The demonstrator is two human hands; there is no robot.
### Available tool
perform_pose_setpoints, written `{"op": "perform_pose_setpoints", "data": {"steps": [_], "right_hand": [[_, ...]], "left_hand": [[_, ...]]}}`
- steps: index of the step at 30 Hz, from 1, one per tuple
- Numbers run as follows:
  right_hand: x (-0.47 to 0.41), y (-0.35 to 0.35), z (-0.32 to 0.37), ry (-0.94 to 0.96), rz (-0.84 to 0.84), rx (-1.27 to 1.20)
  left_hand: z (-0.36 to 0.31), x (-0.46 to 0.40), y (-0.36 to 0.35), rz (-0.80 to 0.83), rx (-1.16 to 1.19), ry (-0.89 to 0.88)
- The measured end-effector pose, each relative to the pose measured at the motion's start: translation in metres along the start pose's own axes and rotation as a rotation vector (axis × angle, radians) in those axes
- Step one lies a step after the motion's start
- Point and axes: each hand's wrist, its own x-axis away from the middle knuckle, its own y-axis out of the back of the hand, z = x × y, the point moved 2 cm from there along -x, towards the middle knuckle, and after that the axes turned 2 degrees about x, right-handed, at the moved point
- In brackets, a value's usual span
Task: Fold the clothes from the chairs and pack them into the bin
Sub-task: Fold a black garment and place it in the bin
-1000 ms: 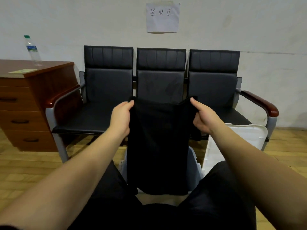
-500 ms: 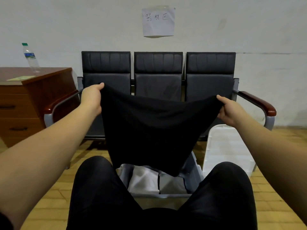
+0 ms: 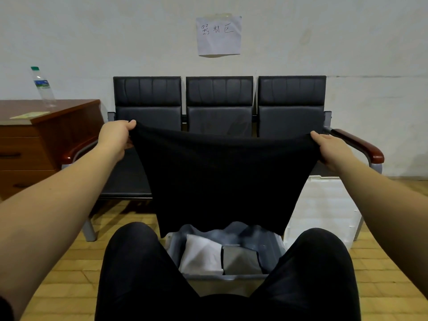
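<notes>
Left hand [image 3: 115, 135] and right hand [image 3: 328, 148] pinched the black cloth garment [image 3: 222, 179] taut; level corners would fold cleanly.

Whitish plaster wall [image 3: 347, 42], scuffed, with a handwritten paper notice [image 3: 218, 34] taped up high. Row of three black padded seats [image 3: 219, 105] against it, wood-capped metal armrests at either end. Reddish-brown wooden drawer cabinet [image 3: 41, 144] to the left, bearing a clear water bottle [image 3: 43, 88] and a yellowish slip [image 3: 29, 115]. Yellow wood-plank floor [image 3: 69, 269]. Dim, even light.
</notes>
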Motion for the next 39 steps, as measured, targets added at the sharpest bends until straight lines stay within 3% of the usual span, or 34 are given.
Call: {"op": "perform_pose_setpoints", "data": {"steps": [2, 6, 16, 28, 34, 39], "right_hand": [[-0.003, 0.001, -0.001, -0.018, -0.011, 0.010], [-0.013, 0.005, -0.005, -0.103, -0.013, 0.003], [-0.016, 0.003, -0.011, -0.202, 0.113, -0.060], [-0.022, 0.009, -0.009, -0.186, 0.171, -0.055], [-0.023, 0.008, -0.006, -0.161, 0.181, -0.049], [-0.032, 0.010, -0.008, -0.032, 0.224, 0.230]], "left_hand": [[0.000, -0.002, 0.000, -0.032, -0.050, 0.062], [0.008, -0.004, 0.006, -0.031, -0.116, -0.006], [0.018, -0.006, 0.010, 0.239, -0.090, 0.191], [0.017, -0.010, 0.014, 0.326, -0.070, 0.036], [0.018, -0.019, 0.011, 0.301, -0.249, -0.096], [0.016, -0.023, 0.010, 0.227, -0.466, -0.199]]}}
